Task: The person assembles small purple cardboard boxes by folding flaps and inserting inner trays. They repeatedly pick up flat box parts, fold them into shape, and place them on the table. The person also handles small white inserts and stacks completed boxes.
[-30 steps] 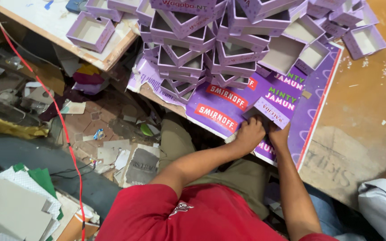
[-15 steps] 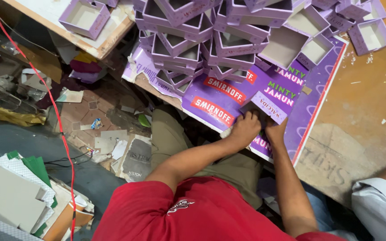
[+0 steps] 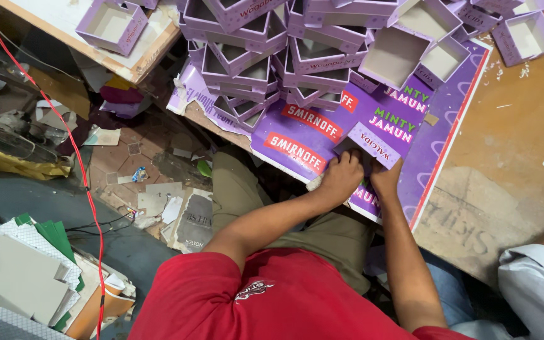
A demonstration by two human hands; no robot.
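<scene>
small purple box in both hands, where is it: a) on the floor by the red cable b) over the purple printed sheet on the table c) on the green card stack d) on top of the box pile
b: the left hand and right hand hold the small purple box over the purple printed sheet, just below the pile of open boxes.

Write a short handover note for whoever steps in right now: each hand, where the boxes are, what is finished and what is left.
Left hand: closed on the near edge of a small purple box on the printed purple sheet.
Right hand: pressing the same box from its other side.
Pile of open purple boxes: stacked at the sheet's far end; one more box sits on the board to the left.
Done: many boxes formed and piled.
Left: the box in hand is not yet on the pile.
</scene>
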